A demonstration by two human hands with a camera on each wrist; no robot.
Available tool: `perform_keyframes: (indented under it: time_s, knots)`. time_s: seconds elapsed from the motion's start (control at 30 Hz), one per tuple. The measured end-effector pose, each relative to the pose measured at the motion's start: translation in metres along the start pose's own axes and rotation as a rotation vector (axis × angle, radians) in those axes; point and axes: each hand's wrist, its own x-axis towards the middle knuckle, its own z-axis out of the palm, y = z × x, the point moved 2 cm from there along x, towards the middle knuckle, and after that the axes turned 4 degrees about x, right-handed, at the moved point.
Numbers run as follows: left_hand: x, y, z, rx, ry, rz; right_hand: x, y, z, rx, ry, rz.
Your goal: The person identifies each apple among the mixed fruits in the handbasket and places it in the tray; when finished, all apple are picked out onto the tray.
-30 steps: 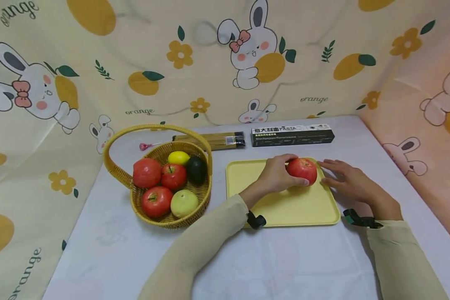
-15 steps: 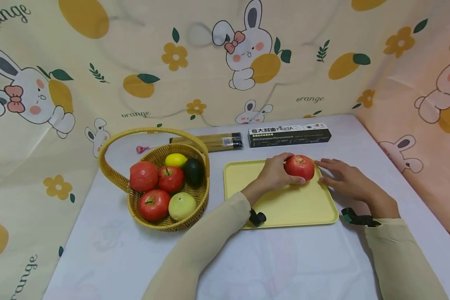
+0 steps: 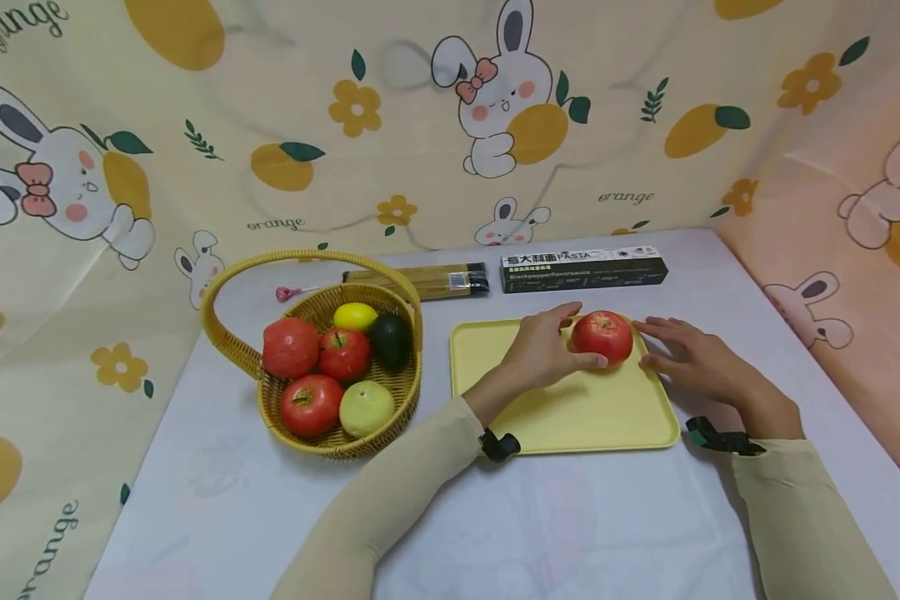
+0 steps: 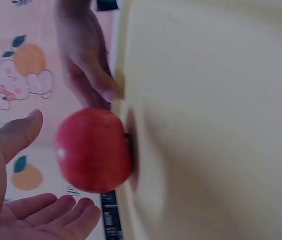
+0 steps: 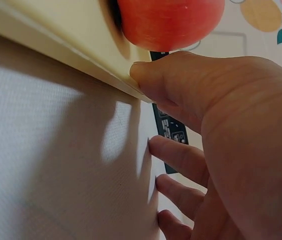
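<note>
- At the left, the wicker basket is stood on the table with its handle raised at the back left; three red fruits, a green fruit, a yellow fruit and a dark oval fruit are held in by its wall, presumably against rolling.
- Behind it, the pasta packet is laid flat, partly hidden by the handle.
- Over the tray, the left hand is held wide, thumb and fingers parted about the apple's near-left side; a gap is shown in the left wrist view, so no weight is borne by it.
- The yellow tray is laid flat, its low rim probably serving as a stop for round things.
- Behind it, the pasta box is set lengthwise, apart from the tray.
- The apple is rested in the tray's far right corner; its weight is taken by the tray.
- At the right edge, the right hand is held with fingers spread, nothing gripped; its thumb is set at the rim, perhaps for steadying.
</note>
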Motion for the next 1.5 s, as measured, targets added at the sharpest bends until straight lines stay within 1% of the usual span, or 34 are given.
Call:
perform_keyframes:
  time_s: [0.1, 0.2, 0.27, 0.33, 0.47, 0.6, 0.73, 0.8, 0.97, 1.1, 1.17, 1.2, 1.3, 1.33, 1.43, 1.5]
  knots:
    - [-0.017, 0.002, -0.010, -0.098, -0.012, 0.031, 0.001, 0.000, 0.000, -0.002, -0.006, 0.006]
    - [-0.037, 0.003, -0.020, -0.192, -0.038, 0.078, 0.001, 0.000, 0.000, -0.004, -0.010, 0.008]
    - [-0.051, 0.004, -0.027, -0.229, -0.059, 0.103, 0.001, 0.000, 0.000, -0.009, -0.011, 0.007]
    - [-0.066, 0.004, -0.036, -0.244, -0.076, 0.104, 0.001, 0.000, 0.000, -0.013, -0.008, 0.005]
    - [-0.095, 0.002, -0.054, -0.234, -0.095, 0.105, 0.001, 0.000, 0.000, -0.012, -0.008, 0.005]
    - [-0.122, -0.002, -0.073, -0.237, -0.110, 0.130, 0.001, 0.000, 0.000, -0.011, -0.011, 0.010]
    - [-0.147, -0.012, -0.095, -0.265, -0.114, 0.136, 0.000, 0.001, 0.000, -0.003, -0.020, 0.020]
    - [-0.159, -0.019, -0.109, -0.257, -0.096, 0.126, 0.000, 0.001, 0.000, -0.001, -0.019, 0.020]
    - [-0.186, -0.041, -0.150, -0.180, -0.007, 0.072, 0.001, 0.000, 0.000, -0.004, -0.016, 0.011]
    - [-0.204, -0.060, -0.183, -0.084, 0.059, 0.025, 0.001, 0.000, 0.000, -0.006, -0.011, 0.006]
    - [-0.211, -0.067, -0.200, 0.000, 0.082, -0.002, 0.001, 0.000, 0.000, -0.008, -0.007, 0.006]
    - [-0.214, -0.070, -0.208, 0.060, 0.094, -0.011, 0.000, -0.001, 0.000, -0.009, -0.005, 0.006]
    - [-0.221, -0.074, -0.232, 0.220, 0.122, -0.021, 0.000, -0.002, 0.000, -0.008, -0.004, 0.009]
    - [-0.222, -0.074, -0.239, 0.278, 0.128, -0.012, 0.000, -0.002, 0.000, -0.005, -0.004, 0.011]
    - [-0.223, -0.074, -0.254, 0.420, 0.136, 0.010, 0.000, -0.003, 0.000, 0.002, -0.008, 0.015]
    - [-0.220, -0.075, -0.260, 0.505, 0.123, 0.010, 0.000, -0.003, 0.001, 0.003, -0.009, 0.017]
